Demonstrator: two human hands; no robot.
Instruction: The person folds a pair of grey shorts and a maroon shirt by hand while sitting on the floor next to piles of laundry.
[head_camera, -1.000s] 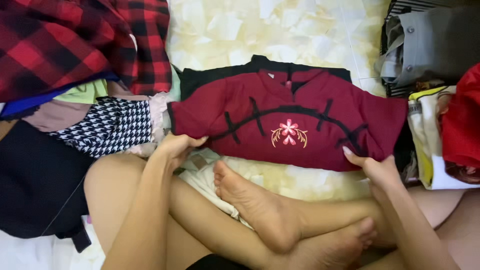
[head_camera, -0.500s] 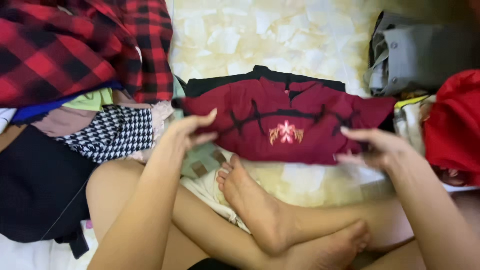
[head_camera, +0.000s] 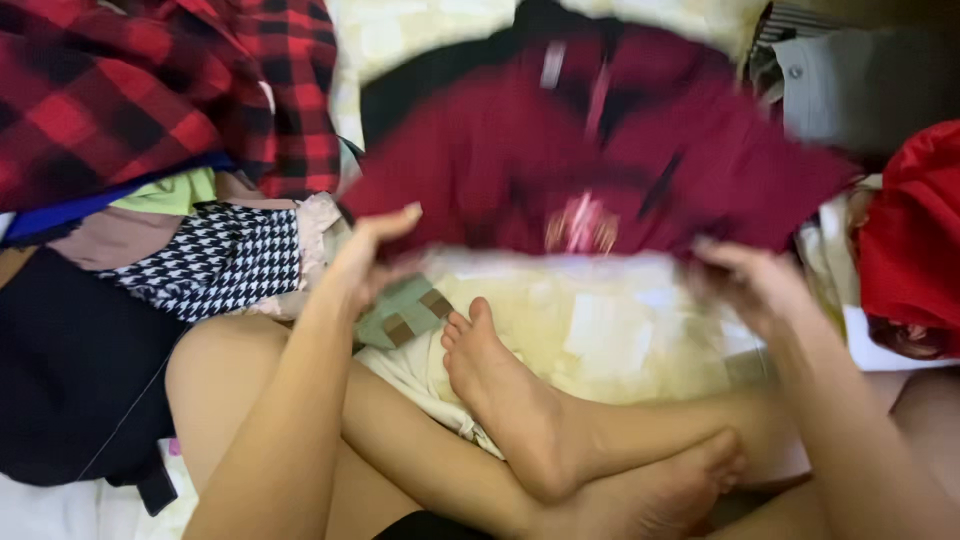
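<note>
A dark red garment (head_camera: 600, 160) with black trim and a small pink flower emblem is lifted above the pale yellow bedsheet (head_camera: 590, 320), blurred by motion. My left hand (head_camera: 365, 255) grips its lower left edge. My right hand (head_camera: 750, 285) grips its lower right edge. My crossed bare legs and feet (head_camera: 520, 410) lie just below the garment.
A red and black plaid cloth (head_camera: 120, 90) heaps at the upper left, over a houndstooth piece (head_camera: 210, 260) and a dark garment (head_camera: 70, 390). A grey shirt (head_camera: 860, 80) lies at the upper right, a bright red cloth (head_camera: 910, 230) at the right edge.
The red garment has come up off the sheet and away from me. Both hands have risen with its lower edge, and the picture is now blurred.
</note>
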